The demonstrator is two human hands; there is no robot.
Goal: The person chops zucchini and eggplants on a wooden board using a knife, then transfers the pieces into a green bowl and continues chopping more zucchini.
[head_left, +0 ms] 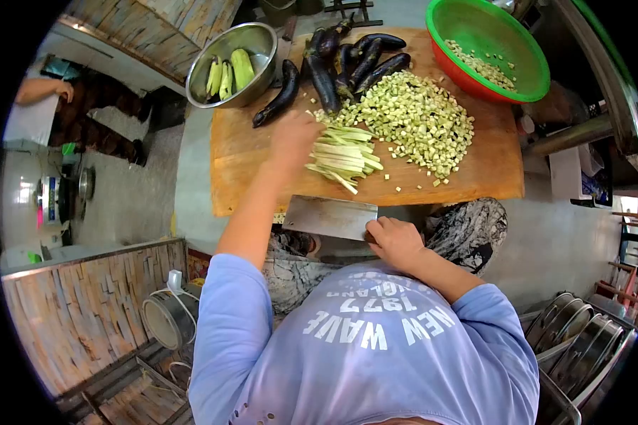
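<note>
My right hand (395,243) is closed around the handle of a cleaver (331,217), whose broad blade lies level just off the near edge of the cutting board (478,177). Smeared by motion, my left hand (295,140) is over the board at the left end of a bundle of pale green eggplant strips (344,157); its fingers cannot be made out. Right of the strips spreads a heap of diced eggplant (422,117). Several dark purple eggplants (321,81) lie along the far side, one eggplant (279,97) just beyond my left hand.
A steel bowl (264,42) with peeled eggplants (242,69) stands at the board's far left corner. At the far right, a green colander (507,32) inside a red basin (468,79) contains diced pieces. Another person's hand (64,90) shows at far left. Metal racks (574,340) stand lower right.
</note>
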